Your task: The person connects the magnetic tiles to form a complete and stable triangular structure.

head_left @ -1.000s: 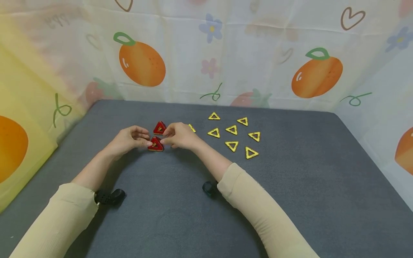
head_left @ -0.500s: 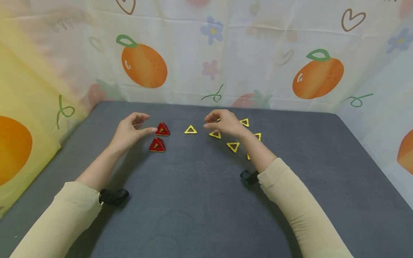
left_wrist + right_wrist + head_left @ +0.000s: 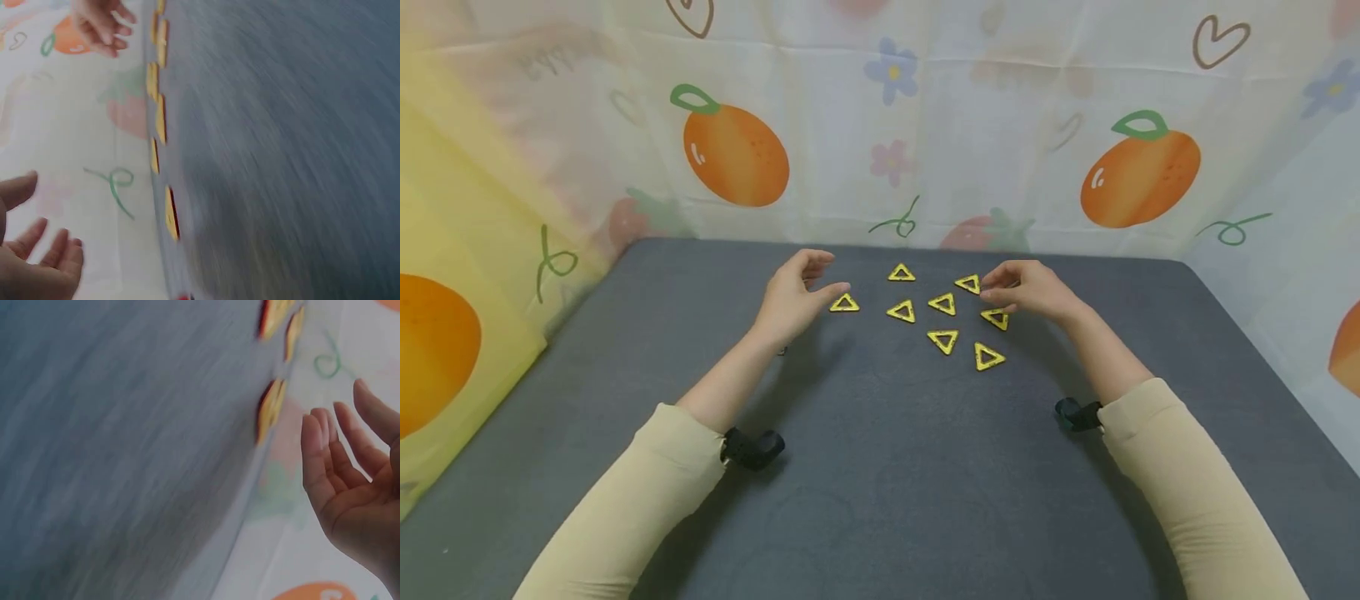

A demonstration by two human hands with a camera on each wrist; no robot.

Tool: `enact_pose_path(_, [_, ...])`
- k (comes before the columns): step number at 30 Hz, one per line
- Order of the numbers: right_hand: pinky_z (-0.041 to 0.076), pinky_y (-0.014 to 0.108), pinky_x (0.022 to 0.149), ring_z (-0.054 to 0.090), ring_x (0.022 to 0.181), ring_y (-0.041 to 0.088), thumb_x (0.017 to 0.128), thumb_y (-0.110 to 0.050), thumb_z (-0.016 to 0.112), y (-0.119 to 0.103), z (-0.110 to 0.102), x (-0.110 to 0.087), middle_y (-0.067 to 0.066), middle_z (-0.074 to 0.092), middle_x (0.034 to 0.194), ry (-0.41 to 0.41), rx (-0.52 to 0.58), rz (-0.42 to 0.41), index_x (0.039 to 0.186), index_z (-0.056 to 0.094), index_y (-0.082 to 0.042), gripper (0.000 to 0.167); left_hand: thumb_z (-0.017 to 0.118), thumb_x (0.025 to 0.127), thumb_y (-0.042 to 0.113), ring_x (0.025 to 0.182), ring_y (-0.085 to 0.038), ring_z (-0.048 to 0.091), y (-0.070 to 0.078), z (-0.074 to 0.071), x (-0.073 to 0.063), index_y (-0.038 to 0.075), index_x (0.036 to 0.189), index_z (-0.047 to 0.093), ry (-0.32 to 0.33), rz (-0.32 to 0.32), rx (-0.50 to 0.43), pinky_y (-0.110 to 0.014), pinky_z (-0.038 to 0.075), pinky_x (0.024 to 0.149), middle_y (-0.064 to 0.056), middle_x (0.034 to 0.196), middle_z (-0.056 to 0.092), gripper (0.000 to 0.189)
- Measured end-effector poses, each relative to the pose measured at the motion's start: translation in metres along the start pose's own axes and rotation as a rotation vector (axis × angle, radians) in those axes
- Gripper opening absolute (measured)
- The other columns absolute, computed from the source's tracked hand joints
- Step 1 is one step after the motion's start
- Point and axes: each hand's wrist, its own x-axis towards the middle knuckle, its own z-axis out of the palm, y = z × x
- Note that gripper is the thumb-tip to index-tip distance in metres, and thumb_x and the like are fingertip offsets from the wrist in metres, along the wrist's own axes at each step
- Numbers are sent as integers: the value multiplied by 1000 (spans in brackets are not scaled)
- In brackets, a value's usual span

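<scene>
My left hand (image 3: 793, 292) hovers with thumb and fingers spread, its thumb tip close to the leftmost yellow triangle (image 3: 845, 309). Nothing lies in its grasp. My right hand (image 3: 1030, 287) hangs loosely bent and holds nothing, beside another yellow triangle (image 3: 996, 317) at the right of the group. Its fingers also look relaxed in the right wrist view, above a row of flat yellow pieces (image 3: 270, 414). The two red pyramids are hidden behind my left hand and forearm in the head view; only a red tip (image 3: 183, 297) shows at the bottom of the left wrist view.
Several more yellow triangle frames, such as the back one (image 3: 902, 278) and the front one (image 3: 980, 357), lie scattered on the dark grey table (image 3: 880, 467). A fruit-print curtain (image 3: 835, 108) hangs behind the table. Each wrist wears a black camera strap (image 3: 752, 450).
Both hands have left the red pyramids. The right hand moved away to the right across the yellow triangles. The left hand then shifted right, covering the pyramids from view.
</scene>
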Motion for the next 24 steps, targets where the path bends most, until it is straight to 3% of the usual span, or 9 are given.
enact_pose_path(4, [58,43,87,64,109,34,97,-30,63,16,-7,-9,19,62,121,-19,-34,24,130,58,-2,43,66,96,26,141,-31,44,5,20,9,8,144,45,-31,-100,-19,-45,40,116,-12,151,47,56])
enact_pose_path(8, [58,42,86,65,106,33,97,-29,64,23,-11,-15,20,63,118,-34,-52,28,128,59,-3,41,63,97,27,144,-32,40,1,35,20,7,146,44,-15,-167,-5,-48,39,115,-13,153,45,56])
enact_pose_path(14, [59,39,81,65,98,28,97,-26,64,24,-10,-15,18,65,113,-88,-63,-2,126,62,-5,37,64,96,26,142,-37,39,-15,45,32,3,145,44,23,-216,75,-50,38,114,-16,150,47,58])
enact_pose_path(19, [59,36,79,64,92,22,96,-29,66,25,-7,-12,16,67,110,-170,-66,-5,127,61,-6,39,64,96,28,142,-40,35,-26,50,35,2,145,45,3,-270,158,-50,35,116,-19,149,47,59])
enact_pose_path(24, [57,34,82,62,91,19,92,-34,70,28,-6,-14,12,68,107,-264,-69,3,129,60,-10,45,62,97,28,141,-42,33,-33,53,37,2,145,46,-18,-255,227,-51,33,115,-23,150,41,57])
